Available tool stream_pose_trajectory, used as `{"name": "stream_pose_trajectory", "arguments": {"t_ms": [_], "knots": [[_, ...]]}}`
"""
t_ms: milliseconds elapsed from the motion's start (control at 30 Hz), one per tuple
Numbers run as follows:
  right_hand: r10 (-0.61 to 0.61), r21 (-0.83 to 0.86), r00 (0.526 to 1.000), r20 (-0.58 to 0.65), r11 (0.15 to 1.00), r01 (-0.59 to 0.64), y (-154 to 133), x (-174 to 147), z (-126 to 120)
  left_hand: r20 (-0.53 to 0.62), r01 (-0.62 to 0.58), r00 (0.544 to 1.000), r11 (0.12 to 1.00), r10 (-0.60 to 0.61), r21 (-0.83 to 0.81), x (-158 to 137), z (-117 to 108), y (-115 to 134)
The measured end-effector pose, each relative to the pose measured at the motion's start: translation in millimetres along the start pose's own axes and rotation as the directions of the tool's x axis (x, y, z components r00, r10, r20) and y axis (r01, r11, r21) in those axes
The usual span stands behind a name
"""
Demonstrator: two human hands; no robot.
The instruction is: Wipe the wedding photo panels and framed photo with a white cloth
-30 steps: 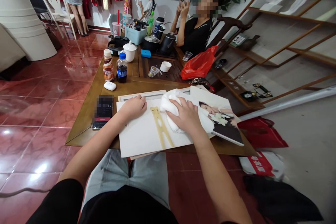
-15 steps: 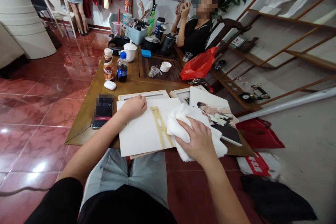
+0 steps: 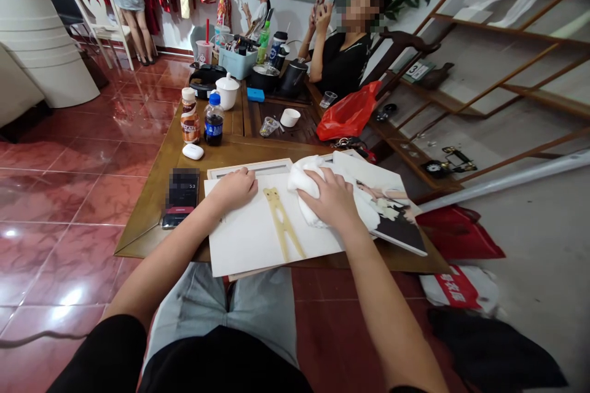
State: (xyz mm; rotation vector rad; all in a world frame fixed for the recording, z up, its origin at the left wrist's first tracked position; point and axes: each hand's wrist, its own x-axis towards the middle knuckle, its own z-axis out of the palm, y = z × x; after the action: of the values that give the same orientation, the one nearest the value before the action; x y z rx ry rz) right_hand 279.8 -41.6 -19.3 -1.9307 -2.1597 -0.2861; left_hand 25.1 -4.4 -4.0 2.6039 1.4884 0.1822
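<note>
A white board (image 3: 244, 239) lies at the near edge of the wooden table, with a yellow cut-out shape with an animal head and two long legs (image 3: 278, 221) on it. My left hand (image 3: 237, 188) is at the board's far edge, fingers curled down against it; their tips are hidden. My right hand (image 3: 332, 196) is closed over a bunched white cloth (image 3: 306, 175), pressed on the board's right side. Beside the cloth, a photo panel (image 3: 405, 230) with a pictured person is partly covered. A pale frame (image 3: 271, 167) shows behind the board.
To the left lie a phone (image 3: 181, 196) and a white earbud case (image 3: 192, 151). Farther back stand a brown drink bottle (image 3: 190, 116), a cola bottle (image 3: 214, 120) and a lidded white cup (image 3: 227, 92). A red plastic bag (image 3: 348, 113) lies near a seated person (image 3: 343, 55).
My right hand has slid the white cloth away from me and slightly left, uncovering the yellow shape's lower right leg and the board's near right edge. My left hand has stayed in place.
</note>
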Motion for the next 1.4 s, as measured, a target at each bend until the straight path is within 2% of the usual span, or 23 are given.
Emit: {"name": "stream_pose_trajectory", "arguments": {"t_ms": [167,433,567,667,867,1200,1400], "knots": [[-0.017,-0.024,0.999,-0.041,1.000,0.016,0,-15,-2,0.013,0.010,1.000,1.000,-0.010,0.001,1,-1,1],[-0.040,-0.059,0.996,-0.081,0.998,0.036,10,-88,-13,-0.007,-0.006,1.000,1.000,0.006,0.017,1,1,0],[-0.073,-0.055,0.993,-0.090,0.996,0.069,16,-110,-14,-0.012,-0.008,1.000,1.000,0.008,0.021,1,2,0],[-0.127,-0.042,0.988,-0.089,0.991,0.124,9,-115,-16,-0.012,-0.006,1.000,1.000,0.006,0.026,1,2,0],[-0.268,-0.011,0.960,-0.085,0.963,0.268,-27,-114,-22,-0.009,-0.006,1.000,1.000,0.006,0.019,1,1,0],[-0.355,0.132,0.931,-0.083,0.922,0.363,-50,-123,-33,0.000,-0.006,1.000,1.000,0.006,0.021,1,-1,0],[-0.329,0.114,0.944,-0.025,0.937,0.329,-54,-107,-32,0.007,-0.009,1.000,1.000,0.008,0.013,2,-1,1]]}}
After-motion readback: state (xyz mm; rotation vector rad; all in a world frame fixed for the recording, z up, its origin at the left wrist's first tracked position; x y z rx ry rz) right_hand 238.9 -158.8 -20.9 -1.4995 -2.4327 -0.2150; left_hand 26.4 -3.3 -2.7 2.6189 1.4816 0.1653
